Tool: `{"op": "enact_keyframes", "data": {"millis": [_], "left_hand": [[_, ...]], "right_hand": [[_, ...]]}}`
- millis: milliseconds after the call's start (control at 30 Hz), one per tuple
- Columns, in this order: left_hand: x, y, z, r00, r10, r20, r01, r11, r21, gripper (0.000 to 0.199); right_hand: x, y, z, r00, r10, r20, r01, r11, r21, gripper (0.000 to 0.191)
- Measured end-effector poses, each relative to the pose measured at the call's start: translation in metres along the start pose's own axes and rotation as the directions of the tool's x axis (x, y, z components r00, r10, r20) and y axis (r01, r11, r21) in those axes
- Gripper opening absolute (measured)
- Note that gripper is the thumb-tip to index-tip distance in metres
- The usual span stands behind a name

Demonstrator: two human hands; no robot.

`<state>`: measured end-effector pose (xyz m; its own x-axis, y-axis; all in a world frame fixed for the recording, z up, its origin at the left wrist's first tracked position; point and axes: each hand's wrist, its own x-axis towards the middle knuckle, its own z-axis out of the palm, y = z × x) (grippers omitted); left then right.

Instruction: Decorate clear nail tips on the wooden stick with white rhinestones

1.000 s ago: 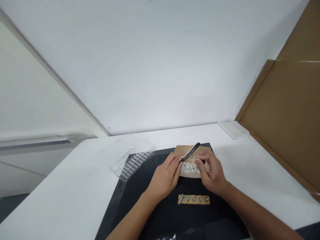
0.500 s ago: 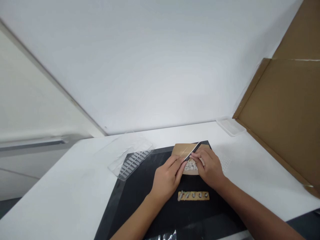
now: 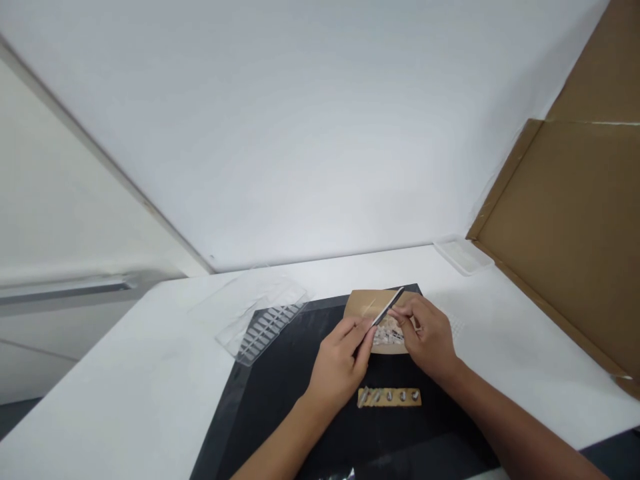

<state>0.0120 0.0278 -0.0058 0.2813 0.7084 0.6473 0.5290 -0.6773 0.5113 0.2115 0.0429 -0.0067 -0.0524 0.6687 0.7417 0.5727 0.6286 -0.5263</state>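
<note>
A thin black nail file [image 3: 389, 306] with a pale edge slants up and to the right. Its lower end is pinched by my left hand [image 3: 343, 357]. Close beside the file, my right hand [image 3: 429, 333] has thumb and fingers pressed together; whatever lies between them is too small to make out. Under both hands is a tan sheet or shallow tray [image 3: 361, 302] bearing a heap of small clear and whitish pieces [image 3: 389, 336]. Nearer me lies a yellowish strip [image 3: 396, 399] with a row of metallic studs, and clear slivers lean on its left end.
A black mat [image 3: 280, 400] covers the middle of the white table [image 3: 150, 373]. At left rests a clear plastic tray [image 3: 267, 331] with rows of nail-shaped pieces. A clear shallow box [image 3: 463, 257] sits at the back right, by an upright cardboard panel [image 3: 565, 233].
My right hand has shifted slightly right, away from the file, uncovering more of it. The file's pale face shows more now. The whole view has moved a little.
</note>
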Motion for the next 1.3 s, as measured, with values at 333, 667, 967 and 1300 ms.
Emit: {"op": "enact_keyframes", "data": {"millis": [333,667,967,1300], "left_hand": [[0.001,0.003,0.003,0.999,0.006,-0.05,-0.005,1.0,0.024,0.021],[-0.002,0.001,0.008,0.994,0.097,-0.04,-0.087,0.975,0.205,0.023],[0.0,0.001,0.004,0.996,0.08,-0.025,-0.072,0.971,0.227,0.023],[-0.001,0.0,0.004,0.997,0.066,-0.039,-0.054,0.965,0.258,0.023]], "right_hand": [[0.0,0.003,0.002,0.998,-0.051,0.023,0.052,0.997,-0.059,0.02],[-0.001,-0.002,0.015,0.986,-0.096,0.137,0.124,0.97,-0.209,0.027],[0.01,-0.002,0.019,0.993,-0.071,0.098,0.088,0.98,-0.181,0.027],[0.011,-0.003,0.022,0.997,-0.018,0.074,0.032,0.982,-0.185,0.023]]}}
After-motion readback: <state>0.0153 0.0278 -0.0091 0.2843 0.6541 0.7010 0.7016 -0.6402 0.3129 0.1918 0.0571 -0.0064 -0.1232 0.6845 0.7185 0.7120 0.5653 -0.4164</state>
